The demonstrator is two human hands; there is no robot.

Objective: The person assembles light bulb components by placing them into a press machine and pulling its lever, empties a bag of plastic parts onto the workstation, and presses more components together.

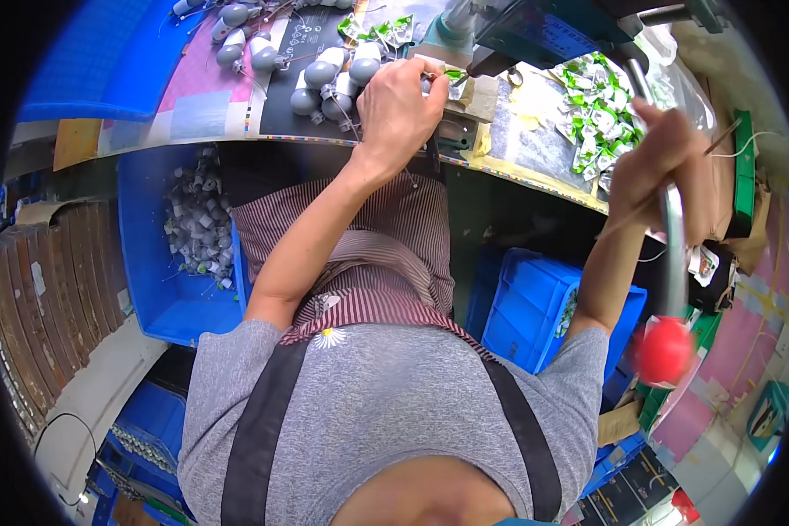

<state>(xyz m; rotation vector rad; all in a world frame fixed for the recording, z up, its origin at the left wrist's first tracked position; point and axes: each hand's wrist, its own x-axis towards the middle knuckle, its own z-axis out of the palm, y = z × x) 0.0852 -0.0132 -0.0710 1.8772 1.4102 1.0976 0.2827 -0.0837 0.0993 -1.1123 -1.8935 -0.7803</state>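
My left hand (396, 107) is closed in a pinch at the base of a green bench press (535, 35). What its fingers hold is mostly hidden; a thin wire dangles below the hand. Beside it lie several grey-and-white light bulbs (324, 72) with thin wire leads. My right hand (662, 175), blurred by motion, is wrapped round the press's metal lever (675, 254), which ends in a red ball knob (664, 351). Thin strands stick out by that hand.
Green-and-white small pieces (598, 114) are heaped on the table's right. A blue bin (171, 302) with many small grey-and-white parts stands below left, and another blue crate (530, 307) below right. A blue tray (105, 61) sits at the upper left.
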